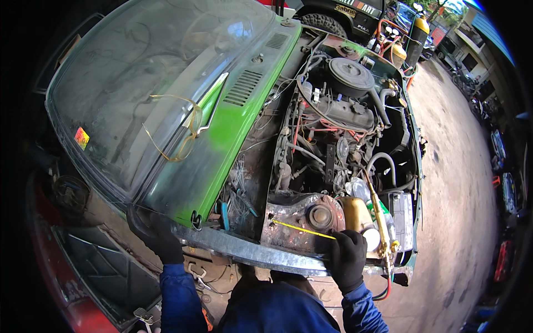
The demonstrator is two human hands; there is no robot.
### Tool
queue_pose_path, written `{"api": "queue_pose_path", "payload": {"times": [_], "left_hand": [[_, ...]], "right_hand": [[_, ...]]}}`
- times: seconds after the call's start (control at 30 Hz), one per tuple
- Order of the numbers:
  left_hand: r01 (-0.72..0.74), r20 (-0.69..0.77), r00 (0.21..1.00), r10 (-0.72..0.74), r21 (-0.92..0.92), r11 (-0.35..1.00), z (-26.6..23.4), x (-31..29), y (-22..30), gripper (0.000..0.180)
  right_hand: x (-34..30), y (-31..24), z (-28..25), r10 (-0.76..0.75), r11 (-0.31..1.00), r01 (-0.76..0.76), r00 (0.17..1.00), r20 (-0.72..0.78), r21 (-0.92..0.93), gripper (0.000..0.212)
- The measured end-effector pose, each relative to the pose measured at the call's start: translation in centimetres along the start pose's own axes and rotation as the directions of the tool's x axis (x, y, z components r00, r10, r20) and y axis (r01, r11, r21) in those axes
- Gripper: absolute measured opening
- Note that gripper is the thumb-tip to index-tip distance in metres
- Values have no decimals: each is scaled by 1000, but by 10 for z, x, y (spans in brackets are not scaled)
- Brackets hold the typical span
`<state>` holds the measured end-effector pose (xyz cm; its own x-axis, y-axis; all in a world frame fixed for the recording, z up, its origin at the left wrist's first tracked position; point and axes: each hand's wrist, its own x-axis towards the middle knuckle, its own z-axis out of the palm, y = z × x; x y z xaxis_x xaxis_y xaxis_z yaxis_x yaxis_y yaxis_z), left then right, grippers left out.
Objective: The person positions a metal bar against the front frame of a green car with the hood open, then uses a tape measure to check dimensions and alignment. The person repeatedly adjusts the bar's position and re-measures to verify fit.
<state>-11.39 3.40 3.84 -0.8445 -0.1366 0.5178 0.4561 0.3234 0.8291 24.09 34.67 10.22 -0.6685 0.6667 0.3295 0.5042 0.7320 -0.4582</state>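
Pinching yellow tape measure in gloved right hand, blade running lower-right to upper-left across rusty strut tower; gripping car body edge with left hand.

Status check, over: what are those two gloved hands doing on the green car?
Left hand grips the body edge. Right hand pins yellow tape measure across rusty panel. Brass torch alongside.
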Motion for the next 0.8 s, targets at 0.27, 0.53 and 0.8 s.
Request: {"api": "queue_pose_path", "payload": {"times": [0.27, 0.53, 0.8], "left_hand": [[144, 48, 987, -151, 122, 982, 7, -28, -19, 82], [-135, 225, 974, -21, 654, 744, -10, -23, -51, 68], [-149, 218, 976, 17, 606, 781, -9, -22, -45, 72]], "right_hand": [[7, -4, 3, 8, 997, -3, 998, 59, -77, 33], [11, -4, 3, 25, 994, -6, 984, 176, -111, 38], [12, 0, 3, -18, 994, 42, 975, 223, -102, 41]]}}
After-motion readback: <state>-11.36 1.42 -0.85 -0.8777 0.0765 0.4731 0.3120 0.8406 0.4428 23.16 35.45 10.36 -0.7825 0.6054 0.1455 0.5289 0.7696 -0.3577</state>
